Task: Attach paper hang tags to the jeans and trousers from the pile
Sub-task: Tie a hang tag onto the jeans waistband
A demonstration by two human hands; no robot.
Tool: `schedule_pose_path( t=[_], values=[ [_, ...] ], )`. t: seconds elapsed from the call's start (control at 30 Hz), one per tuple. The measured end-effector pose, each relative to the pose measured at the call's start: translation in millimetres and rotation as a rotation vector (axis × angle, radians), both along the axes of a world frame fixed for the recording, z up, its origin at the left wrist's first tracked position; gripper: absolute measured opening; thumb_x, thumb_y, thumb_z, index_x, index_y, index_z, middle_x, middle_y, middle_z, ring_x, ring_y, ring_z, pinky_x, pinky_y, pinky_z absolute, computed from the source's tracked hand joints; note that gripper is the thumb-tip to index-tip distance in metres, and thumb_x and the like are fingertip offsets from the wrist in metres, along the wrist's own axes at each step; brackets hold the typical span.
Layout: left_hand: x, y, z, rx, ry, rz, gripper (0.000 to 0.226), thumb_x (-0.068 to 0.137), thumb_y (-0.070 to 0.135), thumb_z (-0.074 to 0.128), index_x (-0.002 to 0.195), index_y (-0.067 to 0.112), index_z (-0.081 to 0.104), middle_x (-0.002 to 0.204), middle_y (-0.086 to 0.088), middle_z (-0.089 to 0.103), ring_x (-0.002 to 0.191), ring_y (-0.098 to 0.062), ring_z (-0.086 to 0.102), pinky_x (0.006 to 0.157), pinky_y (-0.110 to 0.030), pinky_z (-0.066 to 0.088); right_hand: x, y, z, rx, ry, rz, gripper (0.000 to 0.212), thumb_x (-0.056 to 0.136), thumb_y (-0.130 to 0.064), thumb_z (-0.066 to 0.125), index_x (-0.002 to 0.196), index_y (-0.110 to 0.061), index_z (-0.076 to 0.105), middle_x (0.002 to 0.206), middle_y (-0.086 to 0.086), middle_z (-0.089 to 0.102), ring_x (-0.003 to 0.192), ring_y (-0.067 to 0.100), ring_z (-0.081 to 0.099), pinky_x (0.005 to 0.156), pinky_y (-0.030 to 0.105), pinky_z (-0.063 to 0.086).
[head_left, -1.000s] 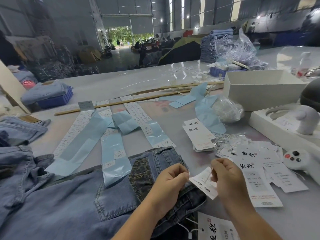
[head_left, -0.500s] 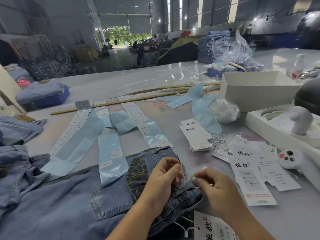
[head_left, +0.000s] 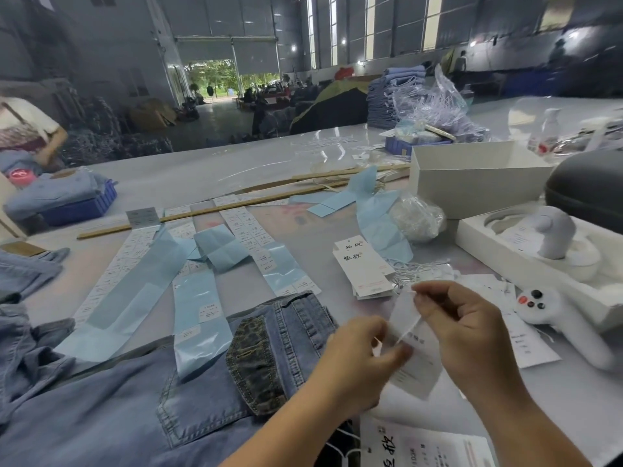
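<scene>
White hang tag [head_left: 416, 362] text blurred, unreadable.

Cool daylight from the tall windows [head_left: 431, 25] glares on the table [head_left: 236, 163]; edges bow, motion-blurred centre.

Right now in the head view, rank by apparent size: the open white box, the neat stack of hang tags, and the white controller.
1. Open white box, clearly largest.
2. White controller.
3. Stack of hang tags.
Controller versus stack is uncertain; the controller lies nearer the camera.
</scene>
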State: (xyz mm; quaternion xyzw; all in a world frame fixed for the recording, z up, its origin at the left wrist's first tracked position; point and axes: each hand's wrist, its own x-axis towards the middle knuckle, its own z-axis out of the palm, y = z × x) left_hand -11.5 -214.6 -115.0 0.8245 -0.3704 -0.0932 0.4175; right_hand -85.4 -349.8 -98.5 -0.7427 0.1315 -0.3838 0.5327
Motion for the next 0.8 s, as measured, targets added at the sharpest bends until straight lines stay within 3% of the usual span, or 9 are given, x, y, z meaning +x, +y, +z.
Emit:
schedule_pose_path(
  t=[0.07, 0.13, 0.27, 0.43, 0.53, 0.6, 0.67, 0.7, 0.8],
  values=[
    [-0.2, -9.7, -1.7, -0.027, 0.115, 0.012, 0.026, 0.092, 0.035, 0.064, 0.081, 0.014, 0.052, 0.071, 0.006, 0.05, 0.068, -0.014, 0.046, 0.064, -0.03, 0.038, -1.4, -12.8, -1.4, 0.01, -0.013, -0.073, 0.023, 0.088, -0.011, 0.069, 0.08, -0.032, 0.072, 0.078, -0.014, 0.072, 0.072, 0.003, 0.065, 0.063, 0.011, 0.049],
    [-0.9, -16.3, -5.2, 0.017, 0.127, 0.014, 0.028, 0.093, 0.034, 0.062, 0.076, 0.016, 0.047, 0.066, 0.006, 0.048, 0.062, -0.014, 0.044, 0.059, -0.031, 0.034, -2.9, -26.1, -1.3, 0.03, -0.052, -0.155, 0.024, 0.089, -0.013, 0.068, 0.082, -0.035, 0.072, 0.076, -0.01, 0.072, 0.068, 0.009, 0.065, 0.063, 0.021, 0.053],
    [2.0, -28.8, -11.9, 0.124, 0.153, 0.053, 0.014, 0.091, 0.033, 0.058, 0.093, 0.019, 0.06, 0.088, 0.0, 0.067, 0.078, -0.02, 0.065, 0.069, -0.037, 0.054, -5.0, -50.7, 6.8, 0.11, -0.153, -0.282, 0.025, 0.092, -0.015, 0.065, 0.081, -0.036, 0.071, 0.071, -0.004, 0.07, 0.053, 0.008, 0.06, 0.053, 0.025, 0.052],
    [9.3, -53.1, -13.0, 0.26, 0.275, 0.165, 0.012, 0.087, 0.025, 0.051, 0.099, 0.025, 0.052, 0.102, -0.001, 0.065, 0.092, -0.023, 0.065, 0.082, -0.04, 0.056, -0.2, -66.1, 14.7, 0.182, -0.229, -0.331, 0.021, 0.092, -0.018, 0.062, 0.08, -0.034, 0.069, 0.065, -0.004, 0.069, 0.053, 0.016, 0.066, 0.053, 0.025, 0.056],
    [10.9, -73.1, -13.7, 0.206, 0.395, 0.24, 0.013, 0.086, 0.021, 0.054, 0.097, 0.023, 0.048, 0.106, -0.002, 0.063, 0.096, -0.022, 0.063, 0.08, -0.033, 0.053, 6.6, -69.6, 13.9, 0.192, -0.267, -0.294, 0.02, 0.091, -0.018, 0.062, 0.081, -0.033, 0.069, 0.066, -0.002, 0.07, 0.055, 0.016, 0.068, 0.055, 0.026, 0.058],
    [10.7, -87.5, -17.2, 0.044, 0.61, 0.261, 0.017, 0.084, 0.013, 0.058, 0.095, 0.023, 0.049, 0.109, -0.005, 0.065, 0.095, -0.024, 0.067, 0.081, -0.039, 0.058, 14.7, -73.6, 9.4, 0.21, -0.242, -0.252, 0.016, 0.09, -0.019, 0.063, 0.081, -0.03, 0.07, 0.067, 0.0, 0.069, 0.055, 0.016, 0.067, 0.054, 0.029, 0.058],
    [8.2, -99.8, -19.9, -0.114, 0.832, 0.249, 0.022, 0.084, 0.004, 0.058, 0.094, 0.021, 0.051, 0.106, -0.009, 0.068, 0.088, -0.028, 0.071, 0.071, -0.044, 0.062, 24.3, -78.8, 1.4, 0.217, -0.138, -0.187, 0.015, 0.093, -0.018, 0.064, 0.081, -0.025, 0.07, 0.07, 0.002, 0.069, 0.055, 0.016, 0.066, 0.051, 0.03, 0.057],
    [7.9, -103.9, -22.1, -0.144, 0.85, 0.238, 0.023, 0.084, 0.002, 0.058, 0.095, 0.021, 0.053, 0.104, -0.009, 0.07, 0.086, -0.028, 0.072, 0.069, -0.042, 0.062, 28.8, -81.5, -3.5, 0.209, -0.069, -0.155, 0.015, 0.094, -0.017, 0.064, 0.082, -0.024, 0.07, 0.071, 0.001, 0.069, 0.056, 0.016, 0.066, 0.051, 0.03, 0.056],
    [12.3, -108.6, -32.1, -0.091, 0.671, 0.213, 0.024, 0.075, 0.004, 0.058, 0.089, 0.023, 0.06, 0.102, 0.001, 0.073, 0.094, -0.02, 0.07, 0.083, -0.034, 0.057, 39.0, -89.3, -17.3, 0.221, 0.053, -0.111, 0.016, 0.093, -0.014, 0.063, 0.082, -0.023, 0.071, 0.07, 0.0, 0.069, 0.056, 0.015, 0.066, 0.051, 0.028, 0.055]
  ],
)
